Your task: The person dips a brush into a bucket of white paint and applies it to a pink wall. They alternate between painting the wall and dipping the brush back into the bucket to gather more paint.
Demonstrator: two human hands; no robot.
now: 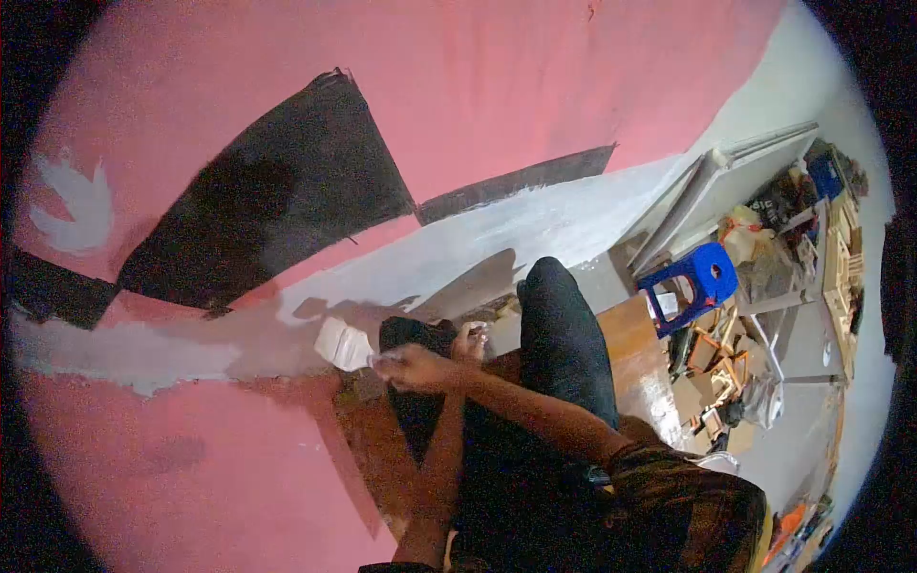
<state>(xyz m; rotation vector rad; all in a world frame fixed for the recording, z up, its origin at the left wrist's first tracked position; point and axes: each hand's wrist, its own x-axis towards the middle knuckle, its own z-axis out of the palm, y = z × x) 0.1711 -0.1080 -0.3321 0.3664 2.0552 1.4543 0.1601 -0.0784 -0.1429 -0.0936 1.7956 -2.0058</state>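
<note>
My right hand [413, 368] is closed round the handle of a wide paintbrush [342, 345], whose pale, whitish head points left over the grey-white band [191, 351] of the wall. Behind that forearm, which crosses over it, my left hand [472, 341] shows curled fingers with whitish marks at the tips; I cannot tell what is in them. Both hands are close to my dark-trousered knees [564, 325]. Above the band, the pink wall [497, 86] bears large black painted shapes [287, 181].
A blue plastic stool [705, 277] stands on its side in this view, at right. Beyond it lie wood scraps [716, 368], bags [750, 239] and other clutter. Pale panels [688, 205] lean on the wall. Brown boards [640, 353] lie beside my legs.
</note>
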